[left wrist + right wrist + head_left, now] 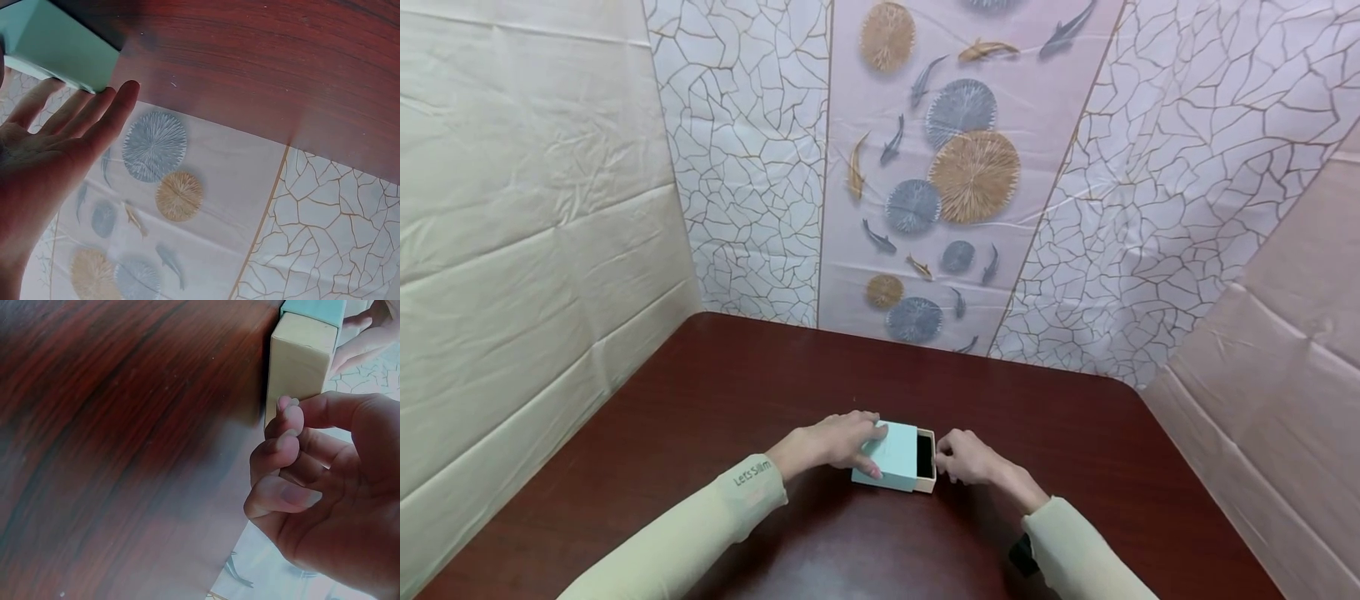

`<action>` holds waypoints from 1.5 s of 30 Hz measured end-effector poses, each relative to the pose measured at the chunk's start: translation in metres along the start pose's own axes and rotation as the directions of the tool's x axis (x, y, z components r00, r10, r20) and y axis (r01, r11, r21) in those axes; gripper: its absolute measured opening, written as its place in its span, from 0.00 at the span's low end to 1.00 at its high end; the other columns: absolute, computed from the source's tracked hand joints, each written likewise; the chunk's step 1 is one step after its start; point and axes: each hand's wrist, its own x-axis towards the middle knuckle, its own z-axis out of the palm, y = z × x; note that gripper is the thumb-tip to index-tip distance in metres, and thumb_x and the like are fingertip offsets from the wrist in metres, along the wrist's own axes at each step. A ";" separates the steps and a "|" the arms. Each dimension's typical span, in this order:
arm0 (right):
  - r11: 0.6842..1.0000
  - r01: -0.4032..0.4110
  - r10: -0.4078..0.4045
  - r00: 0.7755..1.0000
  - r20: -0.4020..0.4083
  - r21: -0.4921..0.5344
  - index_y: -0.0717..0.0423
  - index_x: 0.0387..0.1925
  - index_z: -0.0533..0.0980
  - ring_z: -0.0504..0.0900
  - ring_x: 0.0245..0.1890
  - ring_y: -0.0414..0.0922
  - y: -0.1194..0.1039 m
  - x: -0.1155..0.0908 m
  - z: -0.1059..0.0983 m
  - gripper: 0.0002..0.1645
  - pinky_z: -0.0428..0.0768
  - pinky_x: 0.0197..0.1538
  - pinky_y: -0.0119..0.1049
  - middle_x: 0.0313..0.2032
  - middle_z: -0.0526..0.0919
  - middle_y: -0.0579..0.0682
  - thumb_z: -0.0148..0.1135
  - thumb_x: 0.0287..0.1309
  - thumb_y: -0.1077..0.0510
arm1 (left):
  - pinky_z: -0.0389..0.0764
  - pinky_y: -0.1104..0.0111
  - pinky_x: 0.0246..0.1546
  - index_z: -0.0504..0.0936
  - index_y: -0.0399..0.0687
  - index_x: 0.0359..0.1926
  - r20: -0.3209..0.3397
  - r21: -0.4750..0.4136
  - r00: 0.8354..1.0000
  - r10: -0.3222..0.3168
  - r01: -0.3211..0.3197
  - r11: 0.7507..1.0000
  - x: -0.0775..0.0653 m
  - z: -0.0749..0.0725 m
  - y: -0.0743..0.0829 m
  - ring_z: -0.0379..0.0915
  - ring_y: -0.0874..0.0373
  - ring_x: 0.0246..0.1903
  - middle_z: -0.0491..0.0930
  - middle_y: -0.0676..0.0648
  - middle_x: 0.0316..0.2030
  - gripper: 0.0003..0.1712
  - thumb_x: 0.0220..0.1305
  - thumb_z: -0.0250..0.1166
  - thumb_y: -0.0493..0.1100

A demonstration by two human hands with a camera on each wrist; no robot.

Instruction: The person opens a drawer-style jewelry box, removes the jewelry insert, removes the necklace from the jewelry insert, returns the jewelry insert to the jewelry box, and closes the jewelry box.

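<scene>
A pale blue sliding box (897,454) lies on the dark red-brown table. From its right end sticks out a cream inner drawer (927,485), with a black inside showing. My left hand (838,440) holds the blue sleeve at its left part, thumb near the front edge and fingers over the top and far side; in the left wrist view these fingers (100,119) touch the box's edge. At the drawer's end wall, my right hand (970,457) pinches with thumb and forefinger, the other fingers curled. Whatever lies between those fingertips is hidden in the right wrist view.
The glossy wooden table (760,367) reaches back to a cloth-covered wall (745,167) with a crackle pattern and a fish panel. Plain cream cloth (535,208) hangs on the left, and similar cloth (1292,350) on the right. A black band (1024,554) shows under the right sleeve.
</scene>
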 end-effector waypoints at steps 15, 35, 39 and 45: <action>0.999 -0.018 0.018 1.000 0.007 0.026 0.59 0.21 0.78 0.69 0.11 0.39 0.009 -0.014 -0.004 0.18 0.71 0.17 0.33 0.12 0.73 0.48 0.48 0.65 0.65 | 0.68 0.70 0.28 0.79 0.52 0.47 0.013 0.120 0.999 0.039 -0.040 0.992 0.017 -0.004 0.015 0.65 0.63 0.32 0.74 0.53 0.37 0.29 0.50 0.72 0.63; 0.999 -0.011 0.010 0.999 0.035 0.034 0.61 0.20 0.78 0.72 0.12 0.39 0.008 -0.011 -0.007 0.18 0.73 0.17 0.33 0.12 0.76 0.53 0.49 0.65 0.65 | 0.69 0.69 0.29 0.80 0.51 0.45 0.032 0.099 0.999 -0.037 0.033 0.994 0.010 -0.005 0.013 0.66 0.62 0.32 0.74 0.53 0.35 0.29 0.48 0.73 0.62; 1.000 -0.005 0.005 1.000 0.024 0.021 0.61 0.19 0.78 0.71 0.11 0.38 0.009 -0.009 -0.007 0.18 0.72 0.16 0.32 0.12 0.76 0.51 0.50 0.63 0.66 | 0.70 0.69 0.30 0.81 0.51 0.43 0.025 0.095 0.998 -0.060 0.057 0.994 0.009 -0.005 0.012 0.66 0.62 0.32 0.75 0.54 0.35 0.28 0.46 0.75 0.62; 1.000 -0.016 0.016 1.000 0.011 0.011 0.62 0.17 0.76 0.70 0.10 0.39 0.011 -0.012 -0.008 0.17 0.71 0.15 0.31 0.11 0.76 0.52 0.50 0.60 0.67 | 0.71 0.69 0.31 0.82 0.50 0.41 0.011 0.089 0.998 -0.064 0.062 0.994 0.008 -0.007 0.013 0.66 0.62 0.32 0.76 0.53 0.34 0.27 0.44 0.76 0.61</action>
